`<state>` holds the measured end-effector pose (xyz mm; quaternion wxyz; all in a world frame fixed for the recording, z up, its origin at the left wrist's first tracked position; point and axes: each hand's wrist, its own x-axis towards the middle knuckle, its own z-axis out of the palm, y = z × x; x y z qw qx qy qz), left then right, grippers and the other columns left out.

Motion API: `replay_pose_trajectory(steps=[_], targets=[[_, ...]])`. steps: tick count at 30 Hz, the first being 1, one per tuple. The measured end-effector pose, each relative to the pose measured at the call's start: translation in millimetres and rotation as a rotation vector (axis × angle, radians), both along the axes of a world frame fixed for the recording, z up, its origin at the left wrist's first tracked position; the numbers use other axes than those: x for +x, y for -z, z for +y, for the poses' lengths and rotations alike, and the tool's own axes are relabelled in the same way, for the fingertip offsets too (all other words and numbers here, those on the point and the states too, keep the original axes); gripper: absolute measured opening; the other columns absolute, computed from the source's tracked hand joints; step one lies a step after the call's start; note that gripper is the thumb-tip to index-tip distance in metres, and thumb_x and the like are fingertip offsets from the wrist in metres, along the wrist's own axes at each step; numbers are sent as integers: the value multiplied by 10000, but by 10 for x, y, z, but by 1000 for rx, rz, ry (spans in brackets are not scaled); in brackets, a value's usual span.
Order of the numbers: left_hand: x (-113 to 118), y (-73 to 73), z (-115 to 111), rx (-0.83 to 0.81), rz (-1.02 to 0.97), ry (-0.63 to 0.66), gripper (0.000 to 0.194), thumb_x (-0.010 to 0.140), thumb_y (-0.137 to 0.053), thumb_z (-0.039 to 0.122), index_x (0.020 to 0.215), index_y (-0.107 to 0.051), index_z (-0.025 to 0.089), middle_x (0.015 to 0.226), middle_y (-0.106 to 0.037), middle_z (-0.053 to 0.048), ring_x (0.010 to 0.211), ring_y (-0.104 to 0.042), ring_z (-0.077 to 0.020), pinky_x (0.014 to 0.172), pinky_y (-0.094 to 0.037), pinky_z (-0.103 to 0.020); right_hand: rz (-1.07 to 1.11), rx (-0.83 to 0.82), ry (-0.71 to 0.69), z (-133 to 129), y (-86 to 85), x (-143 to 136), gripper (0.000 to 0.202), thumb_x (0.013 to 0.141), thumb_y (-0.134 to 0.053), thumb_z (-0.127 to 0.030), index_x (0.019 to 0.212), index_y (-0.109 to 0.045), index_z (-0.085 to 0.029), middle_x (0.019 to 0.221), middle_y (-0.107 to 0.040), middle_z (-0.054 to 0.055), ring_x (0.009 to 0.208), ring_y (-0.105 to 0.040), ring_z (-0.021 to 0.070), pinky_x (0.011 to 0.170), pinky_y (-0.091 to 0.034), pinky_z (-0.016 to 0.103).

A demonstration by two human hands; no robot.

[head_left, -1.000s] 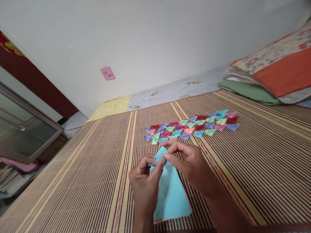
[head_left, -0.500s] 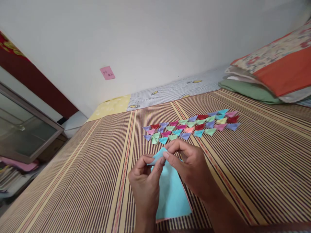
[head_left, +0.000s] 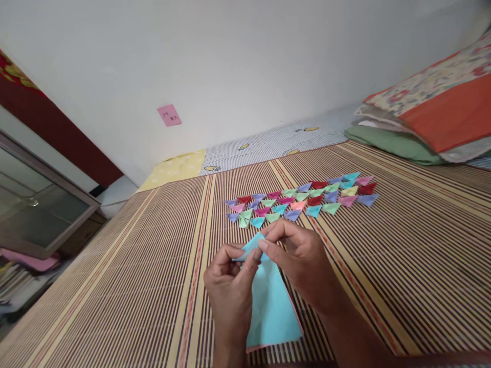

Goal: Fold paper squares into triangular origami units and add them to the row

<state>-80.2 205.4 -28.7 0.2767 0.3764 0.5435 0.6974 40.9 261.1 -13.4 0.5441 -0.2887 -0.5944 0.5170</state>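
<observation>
One little folded blue paper point(head_left: 252, 245), pinched by both the left hand point(head_left: 230, 286) and right hand point(head_left: 301, 260), by the far end of some bigger blue paper point(head_left: 274, 312) on a striped mat point(head_left: 153, 286). Colourful folded bits point(head_left: 298, 205) sit in rows past it.

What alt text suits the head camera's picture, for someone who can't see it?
A person's left hand and right hand hold a small piece of blue paper near a larger blue sheet on a striped mat. Beyond lie rows of small, colourful folded papers.
</observation>
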Motion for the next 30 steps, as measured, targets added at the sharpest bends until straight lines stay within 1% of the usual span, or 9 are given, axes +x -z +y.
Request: replay_pose_trajectory(steps=[4, 9, 12, 15, 19, 24, 27, 28, 30], targets=[[20, -26, -1, -14, -41, -18, 305, 710, -891, 255, 743, -596, 182, 626, -631, 50, 561, -616, -90, 545, -512, -171, 3, -12, 14, -12, 16, -5, 153, 844, -688, -200, 708, -617, -202, 790, -652, -2, 783, -627, 172, 751, -483, 323], [55, -65, 10, 24, -130, 2, 407, 722, -885, 238, 990, -581, 205, 703, -713, 35, 599, -685, -114, 588, -548, -189, 19, -12, 60, 11, 80, -28, 164, 844, -716, -232, 722, -610, -206, 829, -672, 11, 824, -638, 187, 782, -489, 341], [55, -57, 19, 40, -141, 23, 435, 752, -867, 231, 1073, -575, 205, 729, -737, 22, 645, -722, -130, 630, -564, -201, 36, -17, 98, 43, 104, -50, 157, 838, -724, -234, 726, -618, -204, 846, -683, 21, 833, -645, 190, 791, -493, 348], [43, -33, 20, 34, -139, 45, 381, 796, -835, 250, 1079, -586, 196, 751, -755, 5, 666, -737, -144, 655, -573, -222, 64, -21, 122, 69, 123, -59, 156, 828, -733, -232, 725, -619, -204, 848, -686, 25, 835, -648, 190, 797, -495, 348], [38, -17, 10, 20, -106, 64, 277, 882, -753, 303, 1097, -628, 182, 741, -757, -11, 704, -739, -161, 696, -574, -253, 89, -27, 106, 95, 144, -36, 149, 822, -742, -232, 727, -632, -200, 845, -678, 18, 802, -640, 171, 780, -500, 330], [-5, -19, 6, -63, -76, 124, 337, 961, -637, 410, 1194, -666, 168, 721, -756, -30, 713, -726, -170, 715, -561, -270, 97, -65, 49, 159, 134, 68, 168, 808, -757, -260, 712, -634, -198, 827, -668, 21, 779, -629, 171, 723, -505, 314], [-94, -27, 3, -65, -86, 141, 335, 984, -589, 446, 1165, -684, 181, 823, -769, -44, 735, -712, -156, 751, -552, -272, 93, -81, 63, 209, 120, 155, 174, 782, -774, -259, 697, -634, -199, 818, -657, 17, 779, -624, 171, 724, -503, 310], [-123, -37, 0, -58, -85, 140, 338, 980, -590, 461, 1151, -691, 188, 874, -770, -49, 750, -707, -154, 749, -550, -271, 94, -83, 70, 222, 115, 178, 177, 778, -775, -258, 693, -631, -200, 812, -651, 13, 764, -617, 165, 718, -500, 304], [-160, -69, -11, -82, -41, 180, 318, 921, -683, 449, 1107, -703, 192, 887, -762, -48, 773, -701, -159, 744, -543, -264, 90, -81, 65, 235, 107, 207, 183, 783, -768, -257, 687, -623, -201, 796, -638, 4, 741, -604, 154, 706, -494, 294]])
